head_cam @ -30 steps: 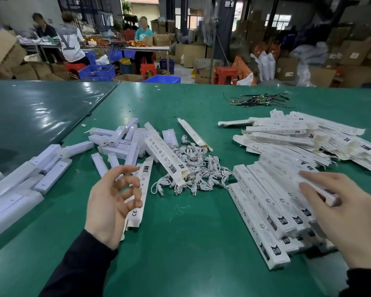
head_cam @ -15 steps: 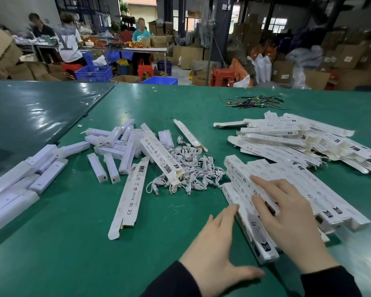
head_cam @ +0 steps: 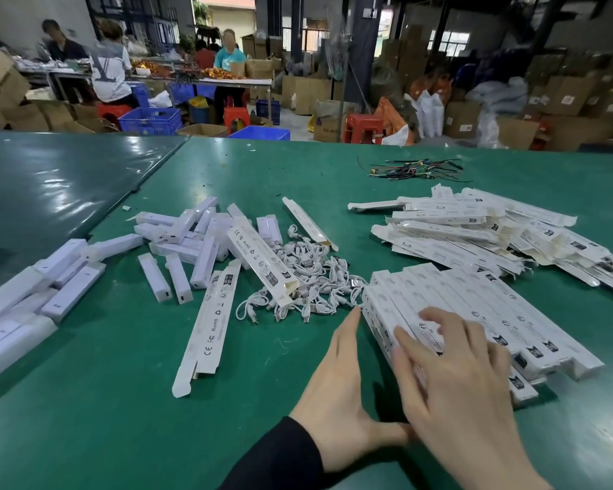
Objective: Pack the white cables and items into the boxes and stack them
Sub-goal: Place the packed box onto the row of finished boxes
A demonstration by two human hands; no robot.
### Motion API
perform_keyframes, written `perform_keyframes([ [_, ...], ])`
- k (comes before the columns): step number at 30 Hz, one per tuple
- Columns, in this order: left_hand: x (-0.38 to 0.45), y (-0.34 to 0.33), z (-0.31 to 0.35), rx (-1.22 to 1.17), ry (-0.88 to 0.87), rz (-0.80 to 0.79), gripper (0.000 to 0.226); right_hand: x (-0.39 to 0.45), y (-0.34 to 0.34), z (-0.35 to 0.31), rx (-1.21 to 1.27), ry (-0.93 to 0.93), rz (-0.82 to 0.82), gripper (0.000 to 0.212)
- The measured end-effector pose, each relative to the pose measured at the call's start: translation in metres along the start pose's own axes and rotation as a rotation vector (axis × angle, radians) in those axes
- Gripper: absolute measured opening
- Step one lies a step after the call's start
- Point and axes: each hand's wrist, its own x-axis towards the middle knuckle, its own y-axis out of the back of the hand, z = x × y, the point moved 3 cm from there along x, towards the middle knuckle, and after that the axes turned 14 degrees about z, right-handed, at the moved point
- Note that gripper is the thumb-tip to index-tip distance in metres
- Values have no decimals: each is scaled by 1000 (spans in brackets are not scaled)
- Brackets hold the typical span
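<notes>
Both hands shifted onto the stack of packed boxes since half a second ago.
Left hand was laid flat-fingered along its near-left edge; right hand was spread open on top, nearer; long axes ran far-left to near-right.

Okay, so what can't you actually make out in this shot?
- Head view: near ends of the stacked boxes, covered by the right hand and left hand.
- Small print on the flat box, too small.
- White units, cut by the left edge.
- Cable pile, tangled, uncountable.

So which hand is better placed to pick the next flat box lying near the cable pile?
Probably the left hand: it is nearer the flat box, while the right hand rests on the packed boxes.
</notes>
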Motion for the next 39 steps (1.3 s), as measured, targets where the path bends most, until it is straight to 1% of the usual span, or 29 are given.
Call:
perform_keyframes([
  [2, -1, -1, 4, 43, -57, -4, 129, 16, 10, 19, 162, -171, -13, 32],
  [3, -2, -2, 5, 81, -70, -3, 131, 26, 16, 36, 207, -260, 15, 40],
  [5, -2, -5, 6, 131, -66, -1, 133, 48, 23, 90, 121, -411, 73, 52],
  [6, -1, -8, 9, 144, -63, -14, 133, 59, 24, 118, 54, -513, 36, 58],
  [8, 1, -17, 15, 159, -77, -52, 132, 64, 16, 160, -11, -720, -108, 64],
  [9, 1, -21, 18, 168, -87, -68, 131, 60, 8, 171, -17, -774, -192, 63],
  [11, 3, -28, 22, 187, -106, -76, 122, 50, -7, 180, 26, -800, -316, 64],
  [12, 4, -30, 23, 199, -118, -70, 117, 47, -12, 180, 47, -791, -330, 68],
  [14, 5, -34, 22, 222, -143, -66, 110, 45, -15, 179, 82, -775, -302, 74],
  [17, 6, -37, 23, 241, -172, -83, 100, 46, -14, 181, 104, -760, -296, 71],
  [19, 7, -36, 25, 271, -200, -79, 94, 48, -16, 185, 119, -735, -302, 65],
  [20, 8, -36, 26, 282, -217, -76, 91, 49, -16, 186, 122, -729, -304, 58],
  [23, 8, -36, 29, 277, -231, -84, 85, 53, -15, 187, 169, -741, -328, 23],
  [24, 9, -36, 30, 286, -235, -86, 84, 55, -16, 186, 195, -734, -340, 19],
  [26, 8, -37, 31, 307, -250, -83, 81, 58, -20, 188, 229, -716, -339, 18],
  [28, 6, -38, 33, 309, -268, -68, 77, 61, -22, 190, 194, -678, -368, 25],
  [30, 4, -40, 34, 321, -310, -40, 71, 67, -21, 186, 66, -557, -374, 33],
  [32, 3, -40, 34, 335, -364, -15, 68, 83, -16, 168, -26, -312, -249, 38],
  [33, 3, -40, 33, 328, -378, -4, 69, 93, -17, 150, 11, -192, -193, 36],
  [34, 3, -39, 34, 311, -385, 8, 70, 102, -21, 128, 102, -105, -184, 34],
  [35, 3, -39, 35, 290, -390, 21, 70, 109, -28, 104, 208, -40, -226, 32],
  [36, 3, -39, 37, 272, -392, 32, 68, 113, -40, 81, 275, 21, -315, 32],
  [38, 3, -39, 37, 257, -391, 53, 58, 113, -66, 45, 278, 145, -526, 35],
  [39, 2, -39, 37, 254, -400, 67, 54, 111, -78, 36, 246, 179, -603, 37],
])
